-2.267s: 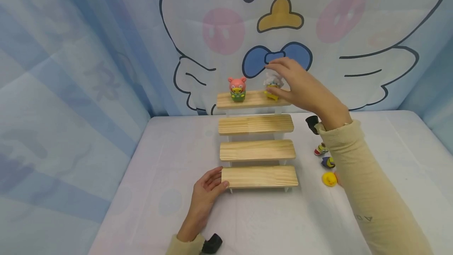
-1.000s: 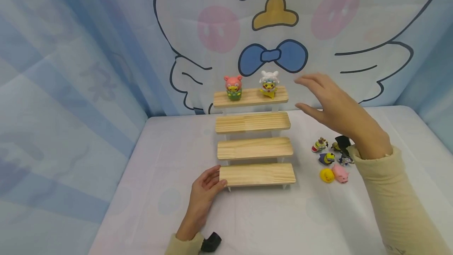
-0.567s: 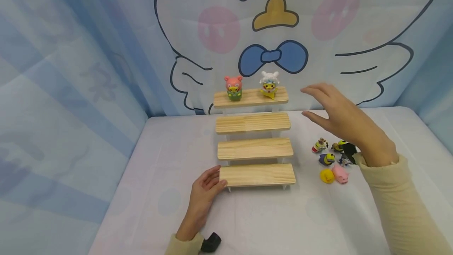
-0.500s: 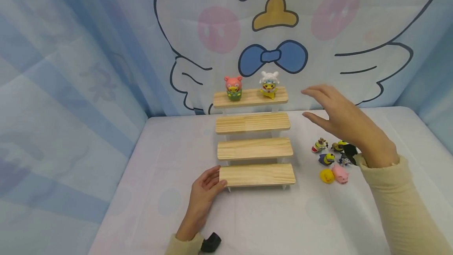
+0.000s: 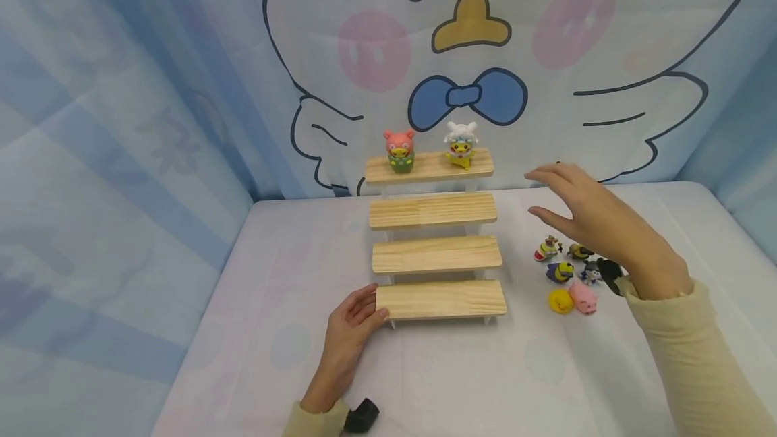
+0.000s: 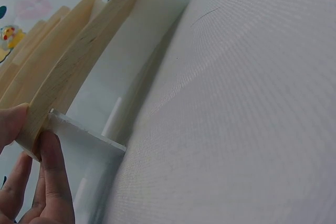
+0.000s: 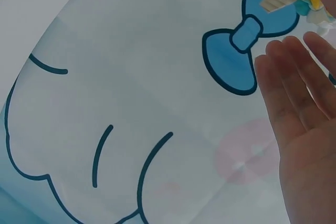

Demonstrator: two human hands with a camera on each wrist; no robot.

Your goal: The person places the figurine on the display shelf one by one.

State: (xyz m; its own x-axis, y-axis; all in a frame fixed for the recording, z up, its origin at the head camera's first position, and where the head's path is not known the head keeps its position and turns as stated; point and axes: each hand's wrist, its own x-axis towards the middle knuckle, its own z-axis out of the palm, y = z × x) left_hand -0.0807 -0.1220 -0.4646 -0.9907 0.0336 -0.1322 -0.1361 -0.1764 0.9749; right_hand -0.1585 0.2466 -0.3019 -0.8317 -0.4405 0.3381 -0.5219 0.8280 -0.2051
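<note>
While the left hand [image 5: 349,337] pinches the bottom shelf [image 5: 441,299], the uncurled right hand [image 5: 601,216] descends.

I can read no text, label, brand, number or sign in any of my 3 views.
</note>
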